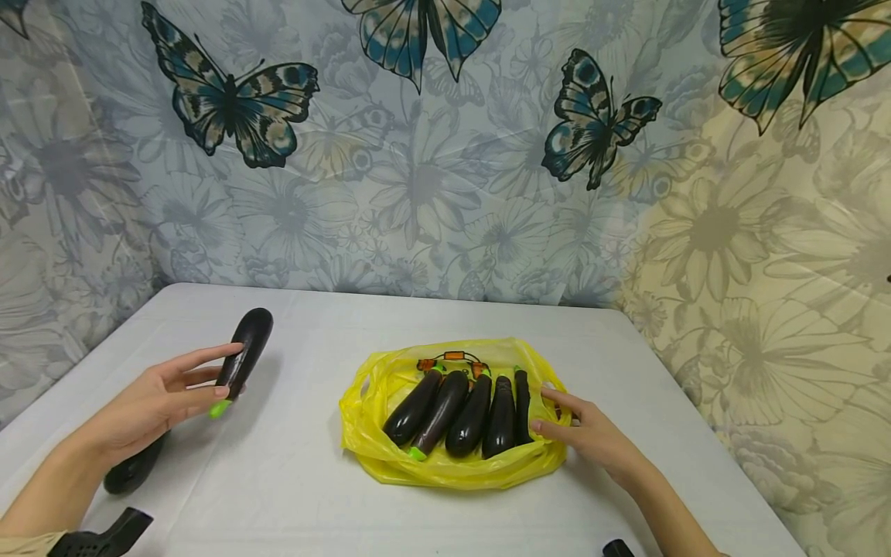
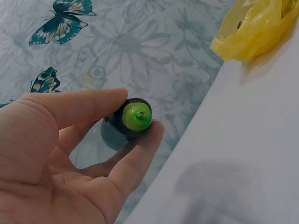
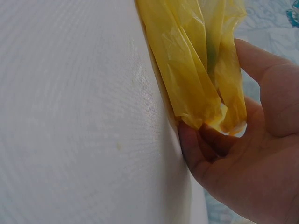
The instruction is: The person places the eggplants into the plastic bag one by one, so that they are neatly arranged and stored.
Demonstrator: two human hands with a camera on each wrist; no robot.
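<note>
In the head view my left hand (image 1: pixel 163 398) pinches a dark eggplant (image 1: pixel 254 329) between thumb and fingers, raised over the left part of the table. The eggplant tilts, its green stem end low and towards me; the left wrist view shows that green cap (image 2: pixel 137 116) end-on. Right of the middle, a yellow plastic bag (image 1: pixel 376 472) lies with its mouth spread, and several eggplants (image 1: pixel 421 410) rest side by side in it. My right hand (image 1: pixel 592 433) holds the bag's right edge, thumb on the inner side; in the right wrist view its fingers (image 3: pixel 189 140) curl beneath the yellow plastic (image 3: pixel 187 70).
Another eggplant (image 1: pixel 135 468) lies on the white table (image 1: pixel 278 503), partly hidden behind my left forearm. Butterfly-patterned cloth (image 1: pixel 418 193) rises behind the table's far edge. A small black object (image 1: pixel 616 548) shows at the bottom edge, beside my right forearm.
</note>
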